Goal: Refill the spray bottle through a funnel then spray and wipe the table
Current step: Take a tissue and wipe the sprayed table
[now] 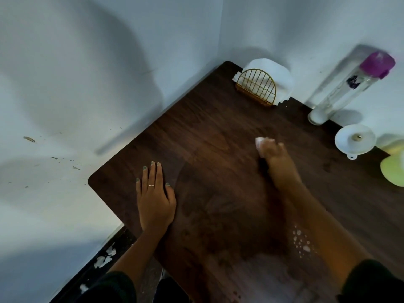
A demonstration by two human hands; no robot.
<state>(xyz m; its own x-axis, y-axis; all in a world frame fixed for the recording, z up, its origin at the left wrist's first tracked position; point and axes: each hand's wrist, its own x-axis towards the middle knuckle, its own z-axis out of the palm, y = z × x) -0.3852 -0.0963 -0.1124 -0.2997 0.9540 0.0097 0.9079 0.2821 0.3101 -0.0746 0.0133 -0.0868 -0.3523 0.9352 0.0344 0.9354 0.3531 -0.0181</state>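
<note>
Wiping near the desk's far right edge, close to the funnel (355,139).
Left hand (155,193) spread flat; right hand (276,155) pinches a tissue (261,142), blurred; a wide swipe could topple the bottle (349,88).

Lighting: dim and cool, walls (109,51) reading bluish-grey. I note broad soft shadows across the left wall and a brighter patch low on it. Shadows: the tall bottle (347,88) and the napkin holder (256,87) each cast a soft shadow on the wall behind. Glare: pale sheen on the worktop (207,132) at its near edge. Blur: my right hand (275,156) is smeared by motion; my left hand (154,193) is sharp. Distortion: wide-angle bending, strongest at the frame edges; the bottle leans markedly.
</note>
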